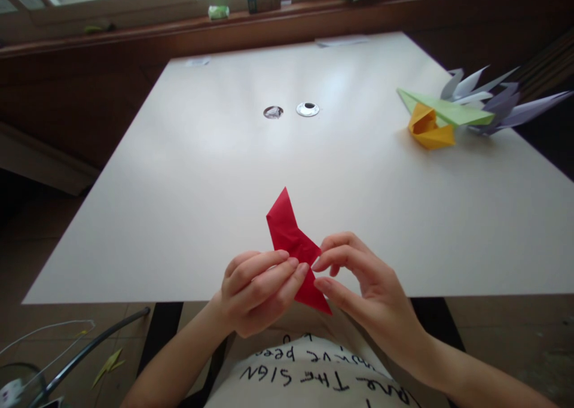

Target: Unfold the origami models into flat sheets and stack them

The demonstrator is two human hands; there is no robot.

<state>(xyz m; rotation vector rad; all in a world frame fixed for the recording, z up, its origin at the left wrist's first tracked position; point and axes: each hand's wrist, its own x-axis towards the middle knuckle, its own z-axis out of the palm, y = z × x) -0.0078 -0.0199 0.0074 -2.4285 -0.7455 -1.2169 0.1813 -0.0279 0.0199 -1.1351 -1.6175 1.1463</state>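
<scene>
White table (224, 174); one red paper (291, 234)

Both hands pinch a folded red paper piece (293, 240) above the near edge of the white table (224, 174): left hand (258, 291) grips its middle, right hand (365, 282) its right side. Yellow (428, 130) and green (448, 110) paper models lie at far right

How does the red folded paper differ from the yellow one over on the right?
The red paper is flat and pointed, held above the table edge by both hands; the yellow paper is a puffier shape lying on the table, partly under a green piece. Both are folded paper.
</scene>
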